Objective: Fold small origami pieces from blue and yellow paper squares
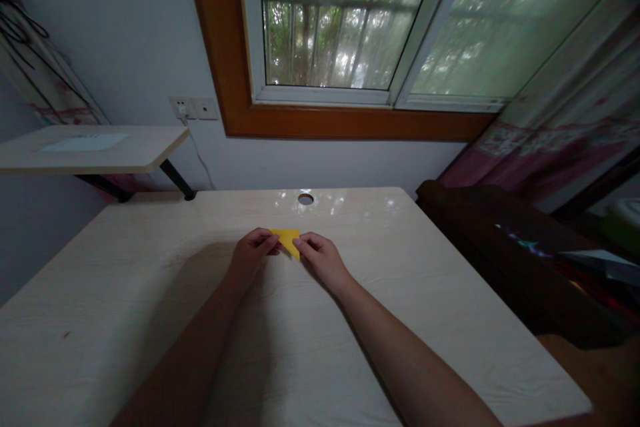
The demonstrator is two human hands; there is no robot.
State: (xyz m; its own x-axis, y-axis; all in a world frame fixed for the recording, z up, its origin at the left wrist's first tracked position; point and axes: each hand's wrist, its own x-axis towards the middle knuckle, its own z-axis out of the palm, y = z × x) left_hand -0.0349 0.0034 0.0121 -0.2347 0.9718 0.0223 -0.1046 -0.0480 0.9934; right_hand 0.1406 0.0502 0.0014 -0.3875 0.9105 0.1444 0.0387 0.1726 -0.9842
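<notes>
Between my two hands is a small piece of yellow paper (289, 239), folded into a triangle with one point toward me. My left hand (251, 250) pinches its left corner between thumb and fingers. On the right edge, my right hand (323, 255) grips it with the thumb on top and the fingers behind. The paper is just above or on the pale wood desk (380, 320); I cannot tell whether it touches. My fingertips cover parts of both its sides.
A raised shelf (100, 159) on black legs stands at the desk's back left, with a pale sheet (85, 142) on it. The desk has a round cable hole (305, 199) near its back edge. Dark furniture (490, 240) stands to the right, below a curtain (565, 100).
</notes>
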